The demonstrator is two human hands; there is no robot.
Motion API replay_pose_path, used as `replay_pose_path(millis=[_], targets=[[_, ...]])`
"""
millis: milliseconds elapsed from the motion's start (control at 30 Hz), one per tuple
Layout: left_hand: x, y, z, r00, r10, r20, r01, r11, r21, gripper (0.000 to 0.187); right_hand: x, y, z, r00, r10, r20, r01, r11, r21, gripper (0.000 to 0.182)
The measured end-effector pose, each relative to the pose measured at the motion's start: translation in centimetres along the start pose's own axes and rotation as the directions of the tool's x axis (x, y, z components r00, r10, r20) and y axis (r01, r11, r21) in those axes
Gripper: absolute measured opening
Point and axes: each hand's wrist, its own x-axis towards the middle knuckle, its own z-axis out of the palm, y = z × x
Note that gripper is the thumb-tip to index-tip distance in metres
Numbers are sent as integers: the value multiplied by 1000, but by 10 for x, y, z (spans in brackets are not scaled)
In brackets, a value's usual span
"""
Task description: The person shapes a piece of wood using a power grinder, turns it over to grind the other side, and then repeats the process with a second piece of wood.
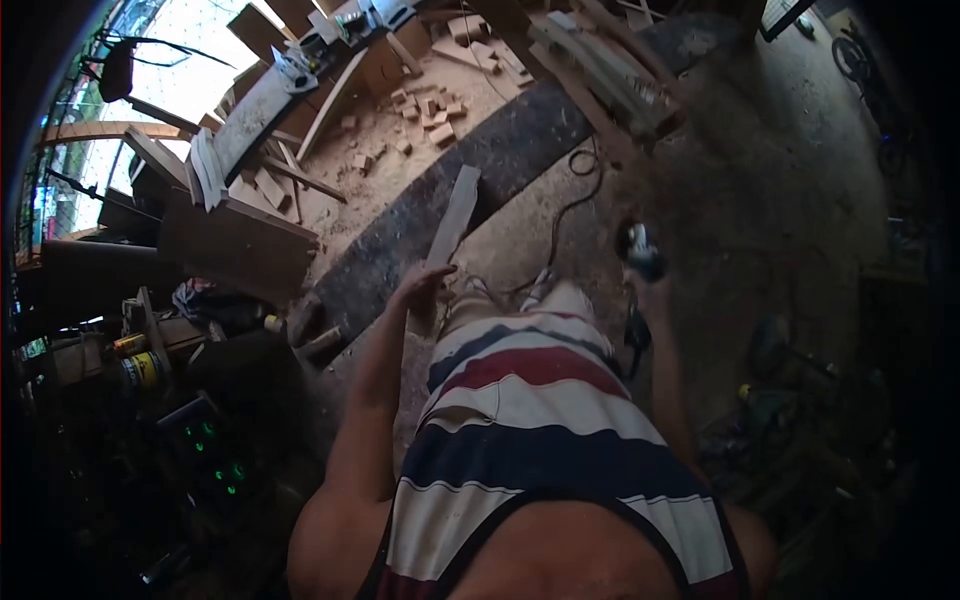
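Note:
A flat, pale wooden board (456, 215) slants up and away in front of me. My left hand (421, 286) is closed around its lower part, thumb across the face. Out to my right, my right hand (650, 287) grips a handheld power tool, apparently an angle grinder (643, 250), with a round, shiny head. Blur hides the tool's finer details. A dark part hangs below that hand, beside my leg. The two hands are well apart, and the tool does not touch the board.
A dark curved beam (400, 240) crosses the floor ahead. Beyond it lie several small wood blocks (430, 108) in sawdust. A cable (562, 215) winds near my feet. Stacked planks (610, 75) stand at the upper right, a yellow can (142, 369) at the left.

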Motion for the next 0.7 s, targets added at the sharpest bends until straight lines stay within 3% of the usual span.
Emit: replay_pose_path(millis=[33,67,133,233,333,367,433,567,633,667,700], targets=[[6,-8,-2,980,-165,-112,179,974,136,62,1,-13,6,999,-41,-4,41,999,-23,20],[-11,20,1,922,-249,-297,299,944,137,67,-10,-38,10,999,24,35,-22,997,-72,23],[-33,63,-1,903,-264,-339,326,935,139,78,-15,-102,19,988,120,93,-104,982,-158,30],[-18,29,-13,897,76,-436,192,821,537,83,-16,-116,30,959,244,144,-203,946,-252,41],[-7,26,-10,815,245,-525,229,696,680,86,-36,-145,39,981,179,80,-155,957,-245,42],[1,28,-11,858,207,-470,183,732,656,90,-41,-154,38,987,144,65,-122,958,-259,43],[9,42,-5,884,121,-452,229,731,643,92,-53,-165,39,996,80,40,-66,957,-283,46],[26,58,-33,949,57,-309,128,828,545,80,-63,-147,34,985,174,-4,-167,933,-318,62],[41,48,-65,999,-28,18,26,993,117,68,-53,-125,32,970,243,-11,-233,912,-337,61],[40,39,-70,980,-19,198,43,992,-118,62,-56,-109,29,956,291,-17,-279,896,-347,61],[27,62,-70,964,-122,237,162,975,-155,57,-60,-111,29,953,302,-1,-283,894,-347,61]])
